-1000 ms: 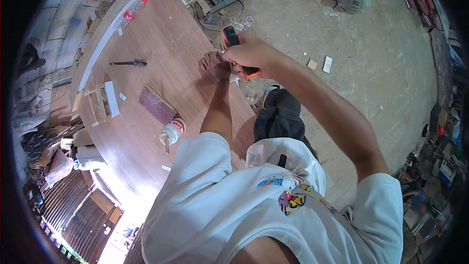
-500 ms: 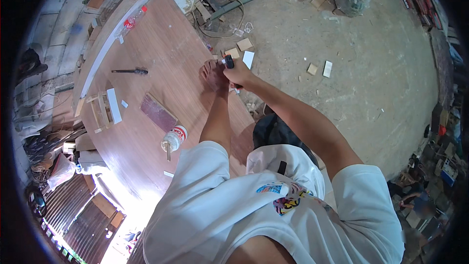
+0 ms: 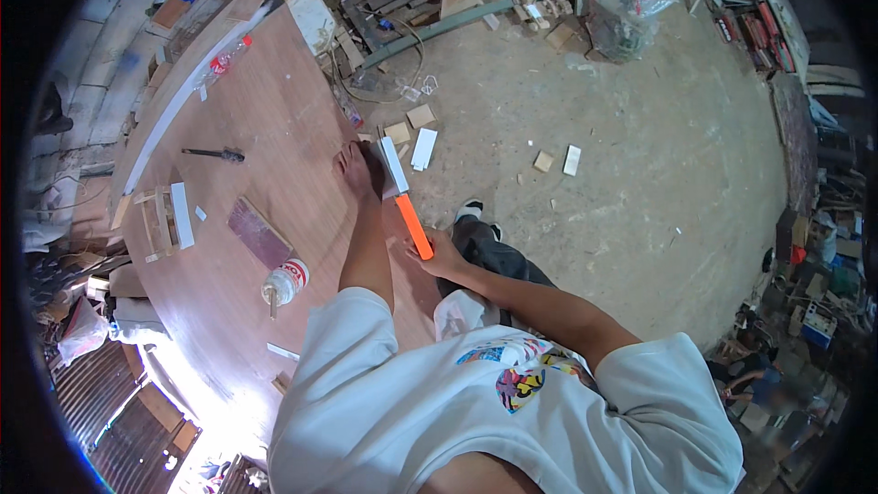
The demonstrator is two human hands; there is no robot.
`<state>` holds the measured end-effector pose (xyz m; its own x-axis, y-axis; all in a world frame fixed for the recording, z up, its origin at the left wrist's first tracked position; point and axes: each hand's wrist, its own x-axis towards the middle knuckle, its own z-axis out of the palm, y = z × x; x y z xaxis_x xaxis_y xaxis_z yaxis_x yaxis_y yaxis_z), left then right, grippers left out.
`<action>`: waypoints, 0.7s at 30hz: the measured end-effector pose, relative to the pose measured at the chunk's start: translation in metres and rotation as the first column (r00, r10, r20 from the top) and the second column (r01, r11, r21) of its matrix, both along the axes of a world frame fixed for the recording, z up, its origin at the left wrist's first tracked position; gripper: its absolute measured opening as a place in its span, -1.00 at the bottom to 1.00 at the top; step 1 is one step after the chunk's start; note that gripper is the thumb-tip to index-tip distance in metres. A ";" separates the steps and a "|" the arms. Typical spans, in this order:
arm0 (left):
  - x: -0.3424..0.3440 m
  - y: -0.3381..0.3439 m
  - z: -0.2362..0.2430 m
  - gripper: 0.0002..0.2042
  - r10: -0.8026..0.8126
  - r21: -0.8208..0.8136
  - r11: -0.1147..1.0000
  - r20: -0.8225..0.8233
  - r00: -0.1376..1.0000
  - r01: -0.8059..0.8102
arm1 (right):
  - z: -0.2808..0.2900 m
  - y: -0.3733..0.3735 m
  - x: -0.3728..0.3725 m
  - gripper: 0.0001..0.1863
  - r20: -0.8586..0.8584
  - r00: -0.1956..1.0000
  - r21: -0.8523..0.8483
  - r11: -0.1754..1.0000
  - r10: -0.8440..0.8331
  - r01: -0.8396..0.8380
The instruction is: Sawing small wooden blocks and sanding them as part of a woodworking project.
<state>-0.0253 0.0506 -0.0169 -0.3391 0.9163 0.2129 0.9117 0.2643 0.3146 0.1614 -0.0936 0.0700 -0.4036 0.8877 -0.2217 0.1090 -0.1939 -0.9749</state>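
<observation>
At the table's right edge my left hand [image 3: 354, 171] lies on the brown tabletop, fingers apart and pressed down, its thumb side in shadow. Beside it a narrow white strip [image 3: 393, 165] runs along the edge; whether the hand touches it I cannot tell. My right hand [image 3: 441, 254] is closed around the near end of a long, flat orange tool handle [image 3: 413, 226]. The handle's far end meets the near end of the white strip, and the tool's exact kind does not show.
On the wooden table [image 3: 274, 119] are a dark brush-like tool [image 3: 213, 155], a reddish-brown block [image 3: 259, 232], a white jar with a stick [image 3: 285, 282], a small wooden frame [image 3: 157, 222] and a plastic bottle [image 3: 230, 55]. Wood offcuts [image 3: 421, 116] and a white piece [image 3: 423, 149] lie on the floor.
My right hand has drawn back toward my body from beside the left hand, bringing the orange handle into sight. The white strip at the edge now shows. The view has shifted slightly.
</observation>
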 end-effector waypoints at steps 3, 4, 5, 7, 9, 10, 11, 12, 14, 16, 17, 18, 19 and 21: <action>0.001 0.005 0.003 -0.84 0.035 0.075 0.996 0.073 0.997 -0.040 | 0.034 0.006 0.016 -0.87 0.002 1.000 -0.004 1.000 -0.010 0.010; 0.002 0.003 0.005 -0.84 0.068 0.081 0.994 0.110 0.992 -0.077 | 0.050 0.005 0.026 -0.86 -0.058 0.998 -0.030 0.999 0.010 -0.012; 0.004 0.001 0.007 -0.84 0.128 0.016 0.991 0.168 0.977 -0.132 | 0.068 0.003 0.039 -0.85 -0.056 0.997 -0.098 0.994 0.046 -0.051; 0.008 0.000 0.011 -0.83 0.164 0.093 0.980 0.111 0.980 -0.175 | 0.099 0.003 0.071 -0.81 -0.094 0.995 -0.027 1.000 -0.017 0.014; 0.010 -0.006 0.013 -0.83 0.208 0.125 0.966 0.146 0.967 -0.227 | 0.119 0.010 0.108 -0.88 -0.077 0.996 0.181 0.982 -0.044 0.058; 0.010 -0.011 0.015 -0.83 0.225 0.151 0.958 0.121 0.967 -0.242 | 0.126 0.009 0.129 -0.87 -0.018 0.996 0.204 0.975 -0.085 0.087; 0.009 -0.013 0.016 -0.83 0.212 0.176 0.954 0.178 0.961 -0.243 | 0.131 0.008 0.152 -0.85 0.069 0.989 0.217 0.969 -0.134 0.117; 0.008 -0.015 0.017 -0.83 0.186 0.180 0.956 0.243 0.952 -0.233 | 0.133 0.008 0.175 -0.84 0.100 0.977 0.192 0.967 -0.188 0.166; 0.004 -0.018 0.021 -0.81 0.185 0.122 0.967 0.260 0.948 -0.223 | 0.129 -0.004 0.214 -0.83 0.197 0.920 0.175 0.936 -0.339 0.307; -0.002 -0.018 0.029 -0.71 0.165 -0.011 0.985 0.305 0.938 -0.170 | 0.117 -0.019 0.248 -0.83 0.221 0.875 0.206 0.897 -0.431 0.390; -0.006 -0.017 0.035 -0.71 0.154 0.047 0.984 0.286 0.946 -0.174 | 0.109 -0.027 0.263 -0.82 0.242 0.828 0.219 0.860 -0.505 0.461; -0.008 -0.021 0.041 -0.60 0.076 -0.026 0.997 0.258 0.963 -0.072 | 0.102 -0.042 0.276 -0.81 0.281 0.763 0.197 0.813 -0.582 0.547; -0.010 -0.025 0.048 -0.45 0.003 -0.132 0.991 0.250 0.968 0.031 | 0.095 -0.056 0.288 -0.81 0.277 0.775 0.221 0.823 -0.568 0.524; -0.016 -0.036 0.064 -0.24 -0.103 -0.222 0.966 0.146 0.984 0.134 | 0.078 -0.081 0.305 -0.78 0.576 0.589 0.041 0.739 -0.567 0.672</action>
